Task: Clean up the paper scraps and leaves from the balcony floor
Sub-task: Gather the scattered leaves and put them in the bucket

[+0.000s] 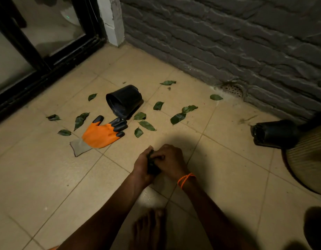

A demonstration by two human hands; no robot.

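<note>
Both hands meet low over the tiles: the left hand and right hand curl together around a dark bundle, mostly hidden, too dim to identify. Beyond them, green leaves lie scattered around an orange glove and a tipped black pot. At the right edge, another dark pot is partly cut off.
</note>
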